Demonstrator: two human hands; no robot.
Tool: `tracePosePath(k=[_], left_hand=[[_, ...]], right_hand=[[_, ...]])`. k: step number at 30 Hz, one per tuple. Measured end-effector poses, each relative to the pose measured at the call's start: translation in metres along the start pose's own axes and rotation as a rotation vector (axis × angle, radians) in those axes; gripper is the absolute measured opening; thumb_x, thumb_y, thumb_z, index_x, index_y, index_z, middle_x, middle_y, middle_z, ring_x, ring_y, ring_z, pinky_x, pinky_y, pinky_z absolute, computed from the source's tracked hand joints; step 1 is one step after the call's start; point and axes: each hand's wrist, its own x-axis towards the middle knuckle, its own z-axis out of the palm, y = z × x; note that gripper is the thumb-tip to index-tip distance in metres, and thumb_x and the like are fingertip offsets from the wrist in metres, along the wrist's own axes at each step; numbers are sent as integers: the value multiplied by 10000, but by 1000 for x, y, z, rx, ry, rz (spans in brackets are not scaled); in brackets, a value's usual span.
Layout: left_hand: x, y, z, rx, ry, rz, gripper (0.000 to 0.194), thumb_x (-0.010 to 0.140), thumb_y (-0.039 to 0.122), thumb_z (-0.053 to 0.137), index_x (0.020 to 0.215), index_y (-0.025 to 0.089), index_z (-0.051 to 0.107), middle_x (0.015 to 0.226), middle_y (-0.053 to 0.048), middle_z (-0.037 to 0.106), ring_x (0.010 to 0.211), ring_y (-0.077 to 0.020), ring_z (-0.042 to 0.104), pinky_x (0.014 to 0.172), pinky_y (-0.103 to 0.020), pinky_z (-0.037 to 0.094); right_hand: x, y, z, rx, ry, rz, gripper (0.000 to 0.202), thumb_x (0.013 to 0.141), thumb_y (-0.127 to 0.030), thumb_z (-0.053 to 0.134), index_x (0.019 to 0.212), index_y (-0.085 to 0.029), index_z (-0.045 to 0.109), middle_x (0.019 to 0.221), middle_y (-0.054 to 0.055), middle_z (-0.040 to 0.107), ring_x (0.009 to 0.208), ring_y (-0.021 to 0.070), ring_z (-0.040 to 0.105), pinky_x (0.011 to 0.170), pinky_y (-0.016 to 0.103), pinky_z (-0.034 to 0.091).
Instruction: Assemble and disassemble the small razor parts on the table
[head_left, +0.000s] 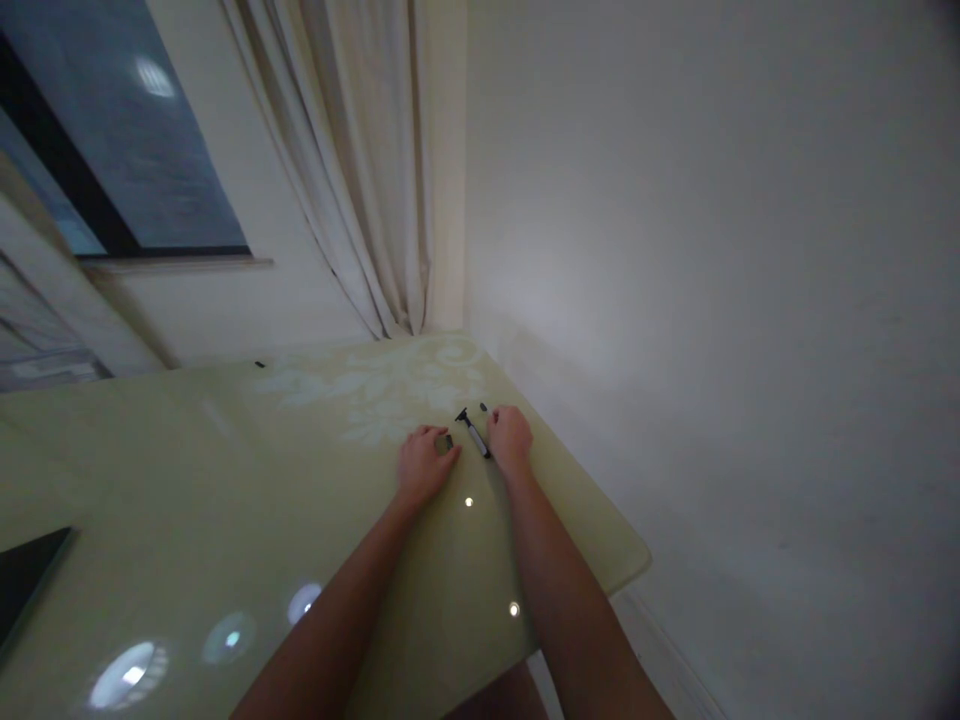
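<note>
A small black-and-silver tool with a T-shaped head, like a razor [477,440], lies slantwise on the table between my two hands. My left hand [424,465] rests on the tabletop to its left, thumb and index finger curved around a small dark piece [449,441] that seems to sit between their tips. My right hand [510,438] is closed just right of the razor-like tool, its fingers curled in. Beside those fingertips shows a small dark oval piece [484,407]; whether they grip it or something else is too small to tell.
The glossy pale-green table [300,480] has a leaf pattern and light reflections. A small black item [260,364] lies near its back edge, and a dark flat panel [30,580] juts in at left. Close on the right stands a white wall [675,300]; curtains [375,180] hang behind.
</note>
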Motion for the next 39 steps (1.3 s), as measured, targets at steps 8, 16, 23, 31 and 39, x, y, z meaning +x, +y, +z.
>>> tracePosePath(k=[8, 16, 23, 31, 39], left_hand=[[-1, -11, -5, -120, -47, 79, 349, 790, 342, 785, 1104, 190, 775, 1158, -116, 720, 1031, -261, 667, 952, -385, 505], [-2, -12, -11, -269, -59, 96, 292, 819, 383, 716, 1026, 185, 771, 1099, -115, 717, 875, -215, 694, 822, -362, 576], [-32, -99, -95, -142, 17, 80, 375, 781, 539, 710, 987, 230, 762, 1082, -90, 734, 879, -238, 691, 828, -377, 561], [-61, -174, -148, 233, 137, -166, 412, 871, 538, 592, 1100, 246, 770, 1160, -102, 730, 981, -282, 699, 901, -411, 520], [-54, -159, -142, 261, 51, -179, 423, 926, 525, 541, 1198, 274, 747, 1294, -103, 690, 1189, -340, 636, 996, -491, 469]], right_hand=[[1, -1, -19, 49, 30, 26, 245, 980, -290, 575, 1092, -189, 768, 1098, 155, 736, 985, 255, 695, 741, 292, 471], [-2, -9, -13, 49, 6, -67, 255, 994, -339, 559, 1024, -182, 758, 1039, 132, 737, 945, 228, 680, 719, 269, 443], [-6, -15, -5, -15, -35, -132, 216, 989, -304, 572, 1049, -184, 741, 1043, 136, 738, 934, 228, 682, 727, 271, 451], [-14, -20, 2, -67, -100, -189, 207, 959, -235, 582, 1015, -174, 772, 1031, 148, 754, 939, 253, 708, 750, 288, 465], [-36, -48, 9, 128, -115, -286, 184, 917, -206, 629, 973, -155, 797, 986, 109, 791, 906, 220, 720, 774, 271, 462]])
